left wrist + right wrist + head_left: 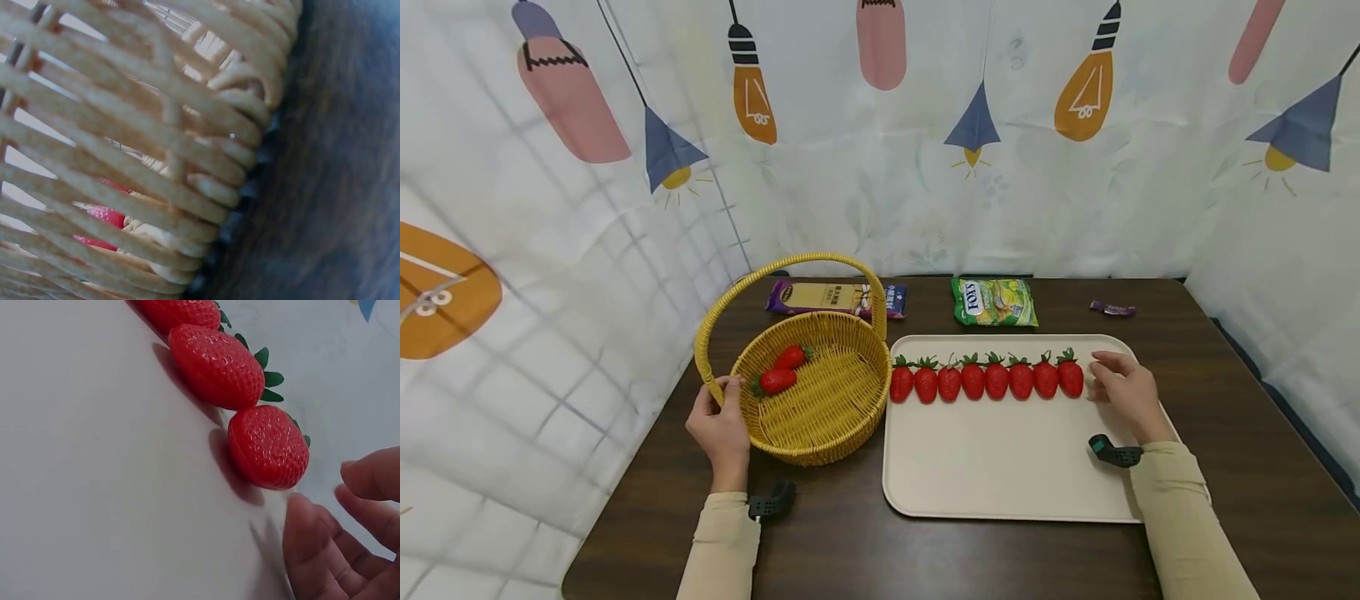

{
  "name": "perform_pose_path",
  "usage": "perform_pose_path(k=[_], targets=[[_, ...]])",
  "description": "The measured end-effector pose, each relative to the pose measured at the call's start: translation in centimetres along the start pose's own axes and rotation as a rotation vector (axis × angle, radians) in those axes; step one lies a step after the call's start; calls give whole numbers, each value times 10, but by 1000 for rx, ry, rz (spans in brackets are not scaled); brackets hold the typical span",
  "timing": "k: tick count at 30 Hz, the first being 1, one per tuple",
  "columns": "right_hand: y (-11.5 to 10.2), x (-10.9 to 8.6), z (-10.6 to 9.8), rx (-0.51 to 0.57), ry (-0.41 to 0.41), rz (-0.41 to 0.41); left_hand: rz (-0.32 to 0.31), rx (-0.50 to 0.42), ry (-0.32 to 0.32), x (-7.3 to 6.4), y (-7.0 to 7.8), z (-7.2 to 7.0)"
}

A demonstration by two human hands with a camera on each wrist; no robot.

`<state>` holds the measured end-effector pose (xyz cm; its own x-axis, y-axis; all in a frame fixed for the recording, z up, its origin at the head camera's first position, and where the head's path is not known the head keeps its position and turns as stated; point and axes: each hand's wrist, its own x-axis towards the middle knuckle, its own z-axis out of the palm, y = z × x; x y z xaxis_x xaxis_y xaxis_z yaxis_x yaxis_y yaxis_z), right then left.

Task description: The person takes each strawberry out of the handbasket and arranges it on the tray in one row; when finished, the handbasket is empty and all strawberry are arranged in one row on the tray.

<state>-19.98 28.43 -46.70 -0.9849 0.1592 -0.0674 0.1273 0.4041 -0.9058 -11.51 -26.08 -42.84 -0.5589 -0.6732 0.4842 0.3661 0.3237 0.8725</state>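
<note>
A yellow wicker basket (pixel 820 442) with a tall hoop handle stands on the left, two strawberries (pixel 777 381) lying inside it. My left hand (pixel 722 425) grips its left side where the handle meets the rim. The left wrist view shows only the basket's weave (pixel 156 125), close up, with red glimpsed through the gaps. On a cream tray (pixel 1000 467), several strawberries (pixel 973 380) form a row, leaves toward the back. My right hand (pixel 1123 392) hovers just right of the end strawberry (pixel 269 447), its fingers loosely bent, apart from it and holding nothing.
Behind the basket lies a purple and gold snack packet (pixel 827 296). A green candy bag (pixel 995 302) sits behind the tray, and a small purple wrapped sweet (pixel 1112 309) lies at the back right. A patterned curtain (pixel 880 192) hangs along the dark table's (pixel 970 558) back edge.
</note>
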Motion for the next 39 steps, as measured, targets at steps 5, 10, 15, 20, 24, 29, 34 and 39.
perform_pose_path(k=[5, 10, 15, 20, 24, 29, 34, 39], targets=[[-6, -3, 0, 15, 31, -19, -21, -4, -5, -6, -2, -2], [-19, -4, 9, 125, -30, -66, -33, -8, -11, -8, -3, -3], [-49, -3, 30, 165, -144, -105, -36, -3, 5, -3, -19, -4], [-85, 3, 59, 129, -305, -149, -27, 11, 31, 0, -36, -5], [-106, 11, 81, 117, -446, -179, -22, 10, 34, 0, -38, -5], [-135, 16, 108, 110, -564, -248, -22, 14, 30, 2, -36, -5], [-159, 13, 138, 157, -631, -263, -4, 4, 18, 1, -22, -3], [-175, 10, 170, 141, -720, -269, -6, 22, 7, -2, 1, -1]])
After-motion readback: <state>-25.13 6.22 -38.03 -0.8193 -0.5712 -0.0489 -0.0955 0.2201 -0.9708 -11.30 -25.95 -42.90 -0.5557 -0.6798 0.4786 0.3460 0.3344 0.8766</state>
